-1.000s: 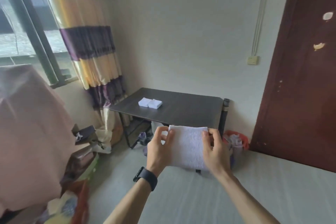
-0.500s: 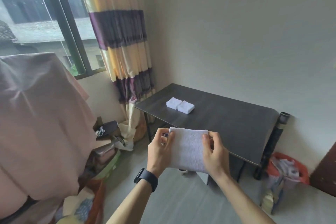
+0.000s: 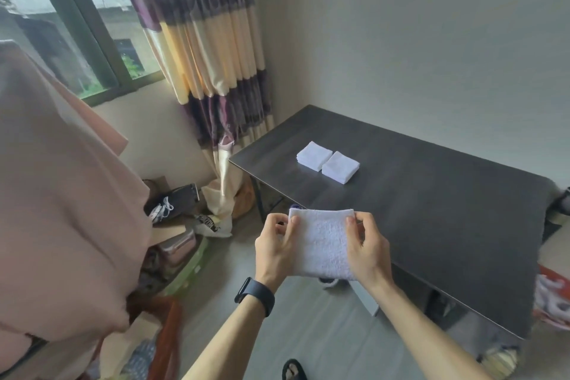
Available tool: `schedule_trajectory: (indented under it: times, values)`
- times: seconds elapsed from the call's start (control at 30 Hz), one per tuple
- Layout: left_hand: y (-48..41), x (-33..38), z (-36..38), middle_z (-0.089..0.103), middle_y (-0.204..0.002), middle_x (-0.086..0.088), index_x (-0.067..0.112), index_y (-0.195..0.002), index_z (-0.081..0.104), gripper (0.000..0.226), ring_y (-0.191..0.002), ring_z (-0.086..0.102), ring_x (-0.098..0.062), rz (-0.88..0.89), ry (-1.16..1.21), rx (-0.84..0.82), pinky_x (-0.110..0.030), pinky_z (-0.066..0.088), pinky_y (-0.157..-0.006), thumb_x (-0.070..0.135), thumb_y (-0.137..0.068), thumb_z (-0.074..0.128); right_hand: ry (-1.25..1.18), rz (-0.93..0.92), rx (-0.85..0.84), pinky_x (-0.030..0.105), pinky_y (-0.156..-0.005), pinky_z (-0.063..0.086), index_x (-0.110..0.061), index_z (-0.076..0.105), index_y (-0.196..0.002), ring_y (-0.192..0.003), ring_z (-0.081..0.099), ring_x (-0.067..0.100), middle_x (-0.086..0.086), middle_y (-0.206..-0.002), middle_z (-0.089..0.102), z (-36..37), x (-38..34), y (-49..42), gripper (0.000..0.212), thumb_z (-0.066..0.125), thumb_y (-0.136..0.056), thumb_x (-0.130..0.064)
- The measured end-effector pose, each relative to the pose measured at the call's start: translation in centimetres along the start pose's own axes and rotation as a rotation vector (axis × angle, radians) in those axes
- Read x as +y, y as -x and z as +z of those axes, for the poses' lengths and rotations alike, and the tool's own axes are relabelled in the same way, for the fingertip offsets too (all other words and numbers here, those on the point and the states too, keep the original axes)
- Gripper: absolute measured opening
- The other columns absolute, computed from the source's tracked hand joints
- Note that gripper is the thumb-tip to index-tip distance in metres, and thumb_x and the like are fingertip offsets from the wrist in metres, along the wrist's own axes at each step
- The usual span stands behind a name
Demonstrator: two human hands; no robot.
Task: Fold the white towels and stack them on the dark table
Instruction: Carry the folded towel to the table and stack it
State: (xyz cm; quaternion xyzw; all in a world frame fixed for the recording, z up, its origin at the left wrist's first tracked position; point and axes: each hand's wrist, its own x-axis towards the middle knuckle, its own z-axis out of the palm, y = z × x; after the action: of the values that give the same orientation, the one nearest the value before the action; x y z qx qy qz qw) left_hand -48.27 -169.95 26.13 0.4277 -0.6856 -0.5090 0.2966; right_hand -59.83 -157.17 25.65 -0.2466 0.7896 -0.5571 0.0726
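Note:
I hold a white towel (image 3: 322,244) upright in the air, folded into a hanging panel, just in front of the near-left edge of the dark table (image 3: 431,210). My left hand (image 3: 274,250) pinches its upper left corner and my right hand (image 3: 367,248) pinches its upper right corner. Two folded white towels lie side by side on the table's far left part: one (image 3: 314,156) on the left, the other (image 3: 340,167) touching it on the right.
A pink cloth (image 3: 61,210) drapes over something large at the left. Boxes, bags and clutter (image 3: 179,225) crowd the floor below the striped curtain (image 3: 209,55). A red-rimmed bin (image 3: 552,299) sits at the table's right end. A sandal (image 3: 293,370) shows on the grey floor.
The view has moved closer to the table and turned left, so the table now fills the right side. My hands keep the same pinch on the towel's top corners.

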Motion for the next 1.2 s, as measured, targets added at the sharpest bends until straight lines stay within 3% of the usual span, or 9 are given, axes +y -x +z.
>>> schedule_trajectory:
  times: [0.17, 0.27, 0.37, 0.5, 0.7, 0.77, 0.93, 1.07, 1.2]
  values:
    - [-10.9, -2.0, 1.6, 0.060, -0.073, 0.012, 0.023, -0.087, 0.060, 0.024, -0.062, 0.049, -0.001, -0.032, -0.053, -0.086, -0.015, 0.040, -0.058, 0.047, -0.093, 0.060, 0.043, 0.106, 0.010, 0.014, -0.060, 0.039, -0.025, 0.055, -0.092, -0.075, 0.056, 0.004, -0.009, -0.074, 0.062, 6.2, 2.0, -8.1, 0.012, 0.050, -0.101, -0.031]
    - [-16.3, -2.5, 2.6, 0.061, -0.077, 0.011, 0.024, -0.090, 0.059, 0.023, -0.063, 0.050, 0.000, -0.070, -0.073, -0.150, -0.014, 0.040, -0.056, 0.047, -0.095, 0.057, 0.066, 0.172, 0.016, 0.024, -0.063, 0.041, -0.026, 0.056, -0.095, -0.076, 0.058, 0.002, -0.010, -0.077, 0.064, 9.0, 2.5, -12.7, 0.012, 0.049, -0.101, -0.032]
    - [-20.6, -3.4, 3.9, 0.062, -0.078, 0.009, 0.021, -0.093, 0.059, 0.025, -0.062, 0.051, 0.003, -0.105, -0.083, -0.194, -0.013, 0.040, -0.056, 0.046, -0.096, 0.055, 0.069, 0.233, 0.014, 0.023, -0.064, 0.042, -0.027, 0.056, -0.096, -0.077, 0.058, 0.003, -0.011, -0.080, 0.064, 11.4, 3.5, -16.2, 0.012, 0.048, -0.101, -0.033]
    - [-26.8, -4.5, 6.1, 0.062, -0.082, 0.007, 0.023, -0.095, 0.057, 0.025, -0.074, 0.055, -0.011, -0.137, -0.121, -0.241, -0.031, 0.049, -0.070, 0.047, -0.097, 0.053, 0.075, 0.290, 0.003, 0.025, -0.064, 0.044, -0.028, 0.055, -0.094, -0.073, 0.057, 0.010, -0.008, -0.076, 0.063, 14.4, 5.6, -21.0, 0.015, 0.046, -0.101, -0.037]
    - [-36.8, -5.1, 10.2, 0.065, -0.093, 0.007, 0.025, -0.101, 0.054, 0.039, -0.086, 0.061, -0.017, -0.180, -0.178, -0.352, -0.036, 0.055, -0.075, 0.058, -0.080, 0.052, 0.085, 0.349, -0.011, 0.019, -0.059, 0.042, -0.030, 0.053, -0.090, -0.063, 0.051, 0.012, -0.004, -0.069, 0.058, 17.8, 8.8, -30.0, 0.019, 0.043, -0.102, -0.041]
    - [-40.0, -5.2, 11.8, 0.064, -0.098, 0.007, 0.026, -0.103, 0.053, 0.038, -0.092, 0.061, -0.018, -0.188, -0.220, -0.376, -0.038, 0.057, -0.079, 0.056, -0.079, 0.051, 0.095, 0.378, -0.016, 0.023, -0.062, 0.044, -0.031, 0.053, -0.090, -0.066, 0.053, 0.012, -0.005, -0.071, 0.059, 18.6, 9.6, -32.9, 0.020, 0.042, -0.103, -0.041]
    - [-47.7, -5.9, 15.4, 0.062, -0.099, 0.007, 0.025, -0.103, 0.055, 0.013, -0.089, 0.058, -0.015, -0.224, -0.262, -0.390, -0.026, 0.052, -0.074, 0.036, -0.097, 0.056, 0.165, 0.419, -0.043, 0.027, -0.060, 0.043, -0.028, 0.051, -0.100, -0.066, 0.055, 0.009, -0.006, -0.072, 0.059, 21.2, 11.5, -39.6, 0.015, 0.040, -0.104, -0.036]
    - [-53.1, -6.6, 18.0, 0.063, -0.102, 0.007, 0.025, -0.103, 0.058, 0.014, -0.091, 0.059, -0.015, -0.259, -0.266, -0.429, -0.020, 0.048, -0.068, 0.037, -0.098, 0.055, 0.237, 0.505, -0.044, 0.032, -0.060, 0.042, -0.030, 0.047, -0.104, -0.069, 0.054, 0.003, -0.014, -0.077, 0.056, 23.5, 13.0, -44.1, 0.017, 0.034, -0.105, -0.040]
    - [-58.9, -7.8, 21.2, 0.061, -0.101, 0.009, 0.026, -0.105, 0.057, 0.011, -0.083, 0.059, -0.007, -0.260, -0.293, -0.517, -0.007, 0.042, -0.052, 0.034, -0.100, 0.053, 0.316, 0.596, 0.034, 0.033, -0.057, 0.038, -0.025, 0.047, -0.105, -0.070, 0.053, 0.004, -0.014, -0.079, 0.056, 26.2, 15.7, -48.5, 0.024, 0.031, -0.105, -0.042]
